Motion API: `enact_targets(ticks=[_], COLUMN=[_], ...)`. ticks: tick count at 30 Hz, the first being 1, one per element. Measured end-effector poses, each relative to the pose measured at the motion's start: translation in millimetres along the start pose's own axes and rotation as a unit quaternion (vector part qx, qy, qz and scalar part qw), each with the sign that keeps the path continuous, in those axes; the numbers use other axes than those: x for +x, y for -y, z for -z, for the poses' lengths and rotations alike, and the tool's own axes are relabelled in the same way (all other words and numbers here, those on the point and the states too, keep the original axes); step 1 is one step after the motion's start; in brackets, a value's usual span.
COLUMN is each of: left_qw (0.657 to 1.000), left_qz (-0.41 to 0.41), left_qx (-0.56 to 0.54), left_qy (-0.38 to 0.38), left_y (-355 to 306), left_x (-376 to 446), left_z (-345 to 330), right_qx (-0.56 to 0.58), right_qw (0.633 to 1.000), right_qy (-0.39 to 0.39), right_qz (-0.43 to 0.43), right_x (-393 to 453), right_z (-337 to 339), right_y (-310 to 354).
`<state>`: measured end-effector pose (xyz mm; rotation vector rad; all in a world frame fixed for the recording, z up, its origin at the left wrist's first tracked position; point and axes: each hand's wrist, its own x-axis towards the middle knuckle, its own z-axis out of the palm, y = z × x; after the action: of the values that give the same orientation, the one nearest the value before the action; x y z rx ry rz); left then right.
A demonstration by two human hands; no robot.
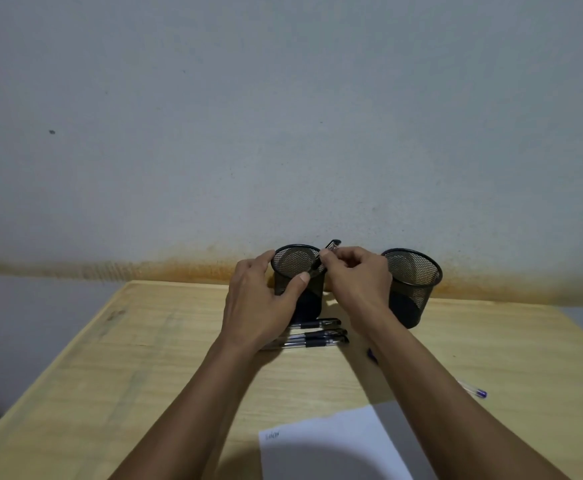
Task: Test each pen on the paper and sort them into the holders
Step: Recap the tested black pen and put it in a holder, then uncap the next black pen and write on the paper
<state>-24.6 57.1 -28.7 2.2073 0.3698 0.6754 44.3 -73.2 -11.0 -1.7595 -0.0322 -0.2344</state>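
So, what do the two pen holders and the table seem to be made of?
Left holder and right holder: probably black-coated metal mesh; fine holes let light through the walls. Table: light wood or wood-look laminate, matte; grain lines show, but which one I cannot tell.

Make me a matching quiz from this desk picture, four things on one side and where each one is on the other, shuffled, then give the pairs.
Things:
1. left holder
2. right holder
3. paper
4. pen in right hand

Places:
A. standing apart, right of the right hand
B. at the near edge of the table
C. angled over a holder's rim
D. gripped by the left hand

Pairs: 1-D, 2-A, 3-B, 4-C
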Motion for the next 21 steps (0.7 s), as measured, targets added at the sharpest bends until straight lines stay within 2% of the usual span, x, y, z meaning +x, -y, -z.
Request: enact_targets(ticks=[4, 6, 7, 9, 12, 17, 21], left_qw=[1.000, 1.000, 1.000, 1.000, 1.000, 1.000, 1.000], left_qz=[0.005, 0.008, 0.008, 0.008, 0.008, 0.007, 0.009], left_qx=[-0.007, -0.007, -0.005, 0.000, 0.001, 0.005, 0.008], left_qy=[0.008, 0.010, 0.011, 0.014, 0.014, 0.017, 0.019], left_y=[-3, -3, -3, -2, -3, -3, -4], left_x=[0, 0, 0, 1, 1, 1, 1], left_z=[2, 3, 3, 3, 4, 4, 5], right_qx=[0.020, -0.041, -0.093, -0.207, -0.359, -0.447, -0.472], right_qw=[0.999, 0.999, 0.994, 0.966, 0.893, 0.818, 0.793], right_qy=[-0.025, -0.015, 0.014, 0.103, 0.192, 0.223, 0.230], right_qz=[-0.003, 0.033, 0.062, 0.116, 0.191, 0.284, 0.311], right_x=[-7, -16, -22, -34, -46, -53, -54], right_z=[14, 25, 31, 39, 44, 39, 38], right_y=[-2, -8, -13, -25, -36, -39, -39])
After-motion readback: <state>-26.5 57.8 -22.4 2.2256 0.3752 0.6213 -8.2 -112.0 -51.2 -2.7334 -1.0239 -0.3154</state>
